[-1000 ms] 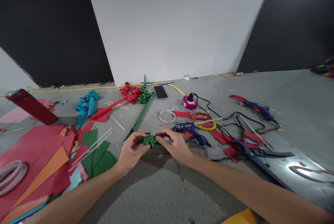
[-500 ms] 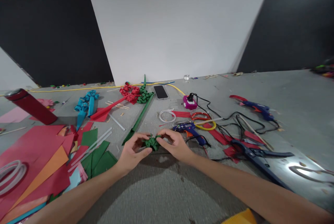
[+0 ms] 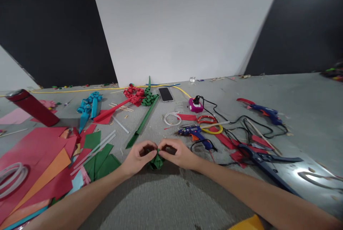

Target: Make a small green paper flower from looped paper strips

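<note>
Between my two hands is a green folded-paper piece (image 3: pixel 156 164), a small bunch of creased petals or loops. My left hand (image 3: pixel 140 155) pinches its upper edge between thumb and forefinger. From the other side, the thumb and fingers of my right hand (image 3: pixel 175 153) pinch the same edge, and the fingertips of both hands nearly meet. The fingers cover the top of the piece. Just beyond my left hand lies a long green paper stem (image 3: pixel 144 121), its far end by a green folded-paper cluster (image 3: pixel 149 98) and red paper flowers (image 3: pixel 135 95).
Red, orange and green paper sheets (image 3: pixel 29 148) spread at left beside a leaning red bottle (image 3: pixel 33 108). A blue glue gun (image 3: pixel 195 133), scissors with a yellow handle (image 3: pixel 214 130), black cables and long-handled cutters (image 3: pixel 265 165) lie at right. A phone (image 3: pixel 165 94) lies farther back.
The green paper piece has tilted and dropped slightly toward me. Both hands have come closer together, with their fingertips now at its upper edge.
</note>
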`<act>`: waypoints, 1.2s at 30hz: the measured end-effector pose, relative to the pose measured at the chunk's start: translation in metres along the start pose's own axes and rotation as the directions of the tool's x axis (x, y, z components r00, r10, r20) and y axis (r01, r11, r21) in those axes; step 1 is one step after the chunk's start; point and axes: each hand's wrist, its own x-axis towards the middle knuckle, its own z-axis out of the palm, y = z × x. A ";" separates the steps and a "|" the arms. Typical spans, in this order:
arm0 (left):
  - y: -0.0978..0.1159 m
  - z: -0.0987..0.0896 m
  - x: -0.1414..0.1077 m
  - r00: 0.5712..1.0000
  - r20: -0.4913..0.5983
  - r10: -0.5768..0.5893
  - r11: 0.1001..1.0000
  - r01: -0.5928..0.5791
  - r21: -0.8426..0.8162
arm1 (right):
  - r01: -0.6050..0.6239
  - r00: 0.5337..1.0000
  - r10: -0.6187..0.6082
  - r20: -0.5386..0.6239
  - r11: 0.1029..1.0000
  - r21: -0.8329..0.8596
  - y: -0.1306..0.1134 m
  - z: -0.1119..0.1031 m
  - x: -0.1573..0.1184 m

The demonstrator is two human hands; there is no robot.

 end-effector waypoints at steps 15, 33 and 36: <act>-0.003 -0.001 0.000 0.996 0.092 0.008 1.000 -0.007 -0.011 | -0.040 0.998 0.038 0.040 0.999 0.033 0.000 0.001 -0.004; -0.008 0.000 0.002 0.997 0.070 0.023 0.999 -0.026 0.044 | -0.071 0.997 0.068 0.039 0.993 0.089 0.002 0.003 -0.002; -0.010 0.000 0.003 0.998 0.059 0.028 0.999 -0.030 0.034 | -0.076 0.997 0.072 0.036 0.990 0.117 0.002 0.003 -0.001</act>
